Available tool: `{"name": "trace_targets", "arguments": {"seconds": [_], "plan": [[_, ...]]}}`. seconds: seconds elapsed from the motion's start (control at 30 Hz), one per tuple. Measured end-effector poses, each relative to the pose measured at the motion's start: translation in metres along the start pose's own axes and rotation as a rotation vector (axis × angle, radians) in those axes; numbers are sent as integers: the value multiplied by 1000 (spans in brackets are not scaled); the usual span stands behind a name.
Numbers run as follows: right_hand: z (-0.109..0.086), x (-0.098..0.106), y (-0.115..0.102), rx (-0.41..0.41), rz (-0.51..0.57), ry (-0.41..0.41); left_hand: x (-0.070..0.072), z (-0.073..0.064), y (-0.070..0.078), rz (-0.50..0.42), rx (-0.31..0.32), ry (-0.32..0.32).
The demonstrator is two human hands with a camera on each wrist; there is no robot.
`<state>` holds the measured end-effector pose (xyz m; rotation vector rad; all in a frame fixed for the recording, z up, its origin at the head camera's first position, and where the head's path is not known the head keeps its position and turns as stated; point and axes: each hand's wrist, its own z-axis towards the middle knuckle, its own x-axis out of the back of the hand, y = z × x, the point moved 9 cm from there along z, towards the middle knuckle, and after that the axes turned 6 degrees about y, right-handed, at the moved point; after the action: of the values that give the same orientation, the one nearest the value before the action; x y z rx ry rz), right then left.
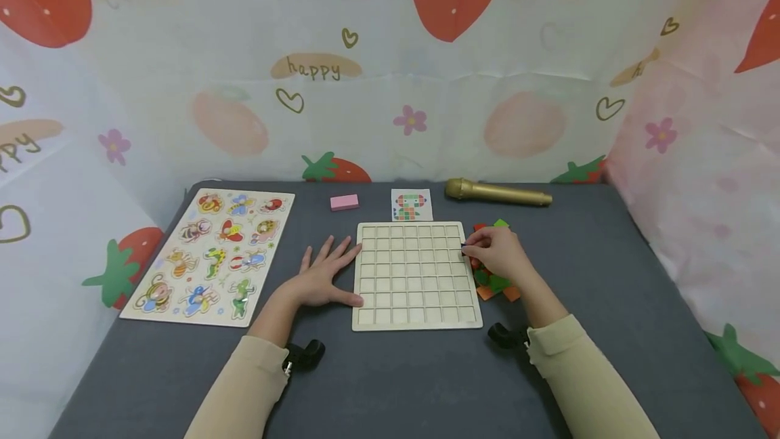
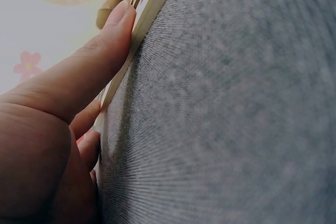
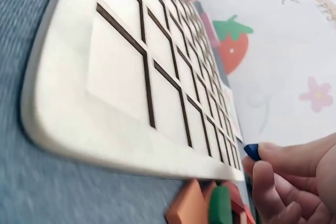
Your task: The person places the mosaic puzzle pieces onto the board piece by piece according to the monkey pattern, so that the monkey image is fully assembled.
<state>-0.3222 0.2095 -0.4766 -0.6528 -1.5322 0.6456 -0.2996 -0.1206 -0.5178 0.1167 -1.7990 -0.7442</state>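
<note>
A pale wooden grid board [image 1: 418,277] lies flat in the middle of the table, its square cells bare. My left hand [image 1: 321,275] spreads its fingers along the board's left edge; in the left wrist view the thumb [image 2: 100,48] touches that edge. At the right edge, my right hand [image 1: 496,253] pinches a small dark blue piece [image 3: 252,151] between thumb and fingertip. Beneath and beside this hand is a loose pile of red, green and orange pieces [image 1: 499,283], partly hidden by it.
Behind the board lie a small card [image 1: 412,205] with a coloured mosaic picture, a pink block [image 1: 344,202] and a gold microphone [image 1: 498,192]. To the left is a board of cartoon insect pictures [image 1: 213,259]. A printed cloth [image 1: 378,127] hangs along the table's back edge.
</note>
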Motion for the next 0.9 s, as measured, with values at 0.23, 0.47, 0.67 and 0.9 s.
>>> {"name": "trace_targets", "arguments": {"seconds": [0.23,0.47,0.67,0.9], "plan": [[5,-10,-1,-14,-35,18,0,-1,-1,-2,0,13],[5,-14,-5,-34,-90,68,2,-1,0,-2,-4,22],[4,-16,-12,-20,-120,102,3,-2,1,-7,-3,20],[4,-18,-20,-18,-217,104,2,-1,2,-14,-5,19]]}}
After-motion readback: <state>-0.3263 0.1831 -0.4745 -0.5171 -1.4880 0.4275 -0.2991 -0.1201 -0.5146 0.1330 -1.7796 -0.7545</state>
